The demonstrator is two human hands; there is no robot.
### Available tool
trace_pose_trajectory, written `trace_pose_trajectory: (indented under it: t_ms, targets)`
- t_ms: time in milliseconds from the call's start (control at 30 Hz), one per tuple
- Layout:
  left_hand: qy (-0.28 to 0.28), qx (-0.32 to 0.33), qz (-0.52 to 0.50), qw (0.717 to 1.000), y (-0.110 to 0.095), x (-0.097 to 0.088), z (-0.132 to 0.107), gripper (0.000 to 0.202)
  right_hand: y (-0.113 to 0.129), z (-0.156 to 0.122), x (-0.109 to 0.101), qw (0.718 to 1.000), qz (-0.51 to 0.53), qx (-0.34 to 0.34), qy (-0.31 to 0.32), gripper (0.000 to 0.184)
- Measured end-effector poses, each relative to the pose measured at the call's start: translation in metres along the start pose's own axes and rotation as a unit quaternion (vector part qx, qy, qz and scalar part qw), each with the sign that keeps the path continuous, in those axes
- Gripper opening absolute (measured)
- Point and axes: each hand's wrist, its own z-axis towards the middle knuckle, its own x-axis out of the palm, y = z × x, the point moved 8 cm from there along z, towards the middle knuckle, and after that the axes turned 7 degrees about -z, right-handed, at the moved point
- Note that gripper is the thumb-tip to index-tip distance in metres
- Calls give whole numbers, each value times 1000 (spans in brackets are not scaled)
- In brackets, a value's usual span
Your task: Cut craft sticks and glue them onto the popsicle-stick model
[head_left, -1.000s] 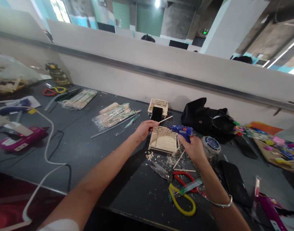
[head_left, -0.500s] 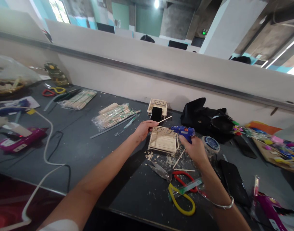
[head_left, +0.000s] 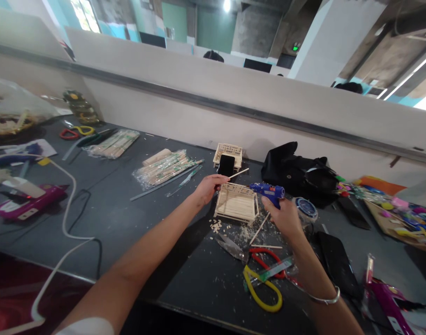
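Between the thumb and fingers of my left hand [head_left: 210, 187] is a thin wooden stick [head_left: 239, 173], pointing up to the right over the back rail of a small wooden-stick frame [head_left: 238, 204]. My right hand [head_left: 284, 215] is closed around the handle of a blue glue gun [head_left: 268, 191]; its nozzle is close to the frame's back right corner. Behind the frame, a phone [head_left: 226, 164] leans against a second small stick-built piece [head_left: 230, 150]. Scissors [head_left: 265, 274] with red and yellow handles lie open in front, near loose sticks [head_left: 260, 229] and small wood bits [head_left: 216, 226].
Bagged sticks [head_left: 171, 167] lie left of the frame. A black bag [head_left: 296, 172] and a round clear container [head_left: 306, 208] are on the right. Magenta power strips [head_left: 29, 202] sit at both sides, with a white cable [head_left: 69, 209] on the left. A low partition [head_left: 185, 107] stands behind.
My right hand and the glue gun have shifted slightly to the right, the nozzle drawing a little away from the frame's corner. My left hand and its stick stay nearly still.
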Motion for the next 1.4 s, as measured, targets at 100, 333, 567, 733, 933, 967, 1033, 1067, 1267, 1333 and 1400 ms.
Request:
trace_pose_trajectory:
  t_ms: [100, 333, 567, 733, 933, 967, 1033, 1067, 1267, 1333, 1400]
  targets:
    - [1, 2, 0, 1000, 0, 1, 0, 13, -1, 0, -1, 1000, 1, 12, 1, 33]
    - [7, 5, 6, 1000, 0, 1, 0, 13, -4, 0, -4, 1000, 10, 16, -12, 32]
    - [10, 5, 6, 1000, 1, 0, 2, 13, -6, 0, -5, 1000, 15, 19, -6, 32]
    - [13, 3, 4, 1000, 1, 0, 1, 14, -8, -1, -5, 999, 12, 33, 1, 32]
    - [9, 3, -4, 1000, 0, 1, 1, 16, -7, -2, -7, 999, 13, 29, 0, 31]
    - [9, 2, -5, 1000, 0, 1, 1, 16, -7, -3, -8, 1000, 11, 29, -2, 31]
    - [8, 2, -7, 1000, 0, 1, 1, 17, -9, -4, -10, 1000, 8, 29, -6, 32]
    - [9, 2, -8, 1000, 0, 1, 1, 18, -9, -4, -11, 1000, 6, 28, -8, 33]
    - [6, 5, -11, 1000, 1, 0, 2, 18, 6, -1, -10, 1000, 16, -8, -10, 37]
    - [4, 4, -12, 1000, 1, -1, 2, 16, 14, 1, -7, 1000, 16, -16, -9, 36]
    - [4, 1, -11, 1000, 1, -1, 3, 15, 21, 3, -1, 1000, 14, -20, 1, 36]
